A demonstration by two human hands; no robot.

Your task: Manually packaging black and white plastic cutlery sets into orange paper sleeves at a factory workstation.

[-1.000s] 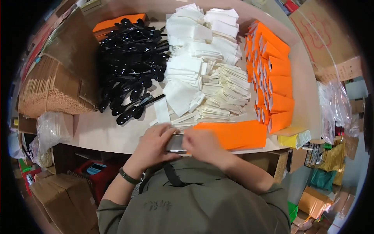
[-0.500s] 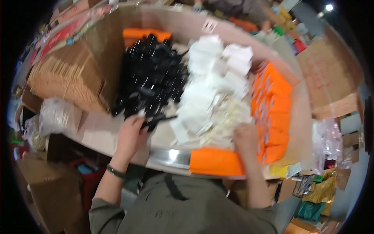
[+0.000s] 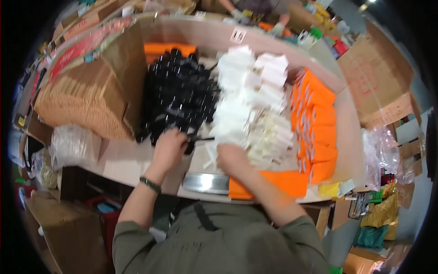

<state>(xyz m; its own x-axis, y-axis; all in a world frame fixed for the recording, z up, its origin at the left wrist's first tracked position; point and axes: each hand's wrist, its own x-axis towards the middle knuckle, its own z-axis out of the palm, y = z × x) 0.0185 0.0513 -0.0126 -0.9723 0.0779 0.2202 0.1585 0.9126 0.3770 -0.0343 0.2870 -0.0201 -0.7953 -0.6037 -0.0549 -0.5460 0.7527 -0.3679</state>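
Observation:
My left hand, a dark band on its wrist, is closed round a small black piece whose thin end points right. It is at the near edge of a heap of glossy black pieces. My right hand has its fingers curled together close to that thin end, beside the white slips; what it may hold is hidden. A heap of cream-coloured strips lies to its right. Under my right forearm is a flat orange piece, with a shiny metal plate to its left.
Overlapping orange pieces line the table's right side. A cardboard box packed with brown cardboard sheets stands at the left, clear plastic bags below it. A large carton is at the right. Another person's hand shows beyond the table.
My right hand has moved left from the cream strips to near the black piece. My left hand has shifted slightly right, still holding that piece. The view has moved a little.

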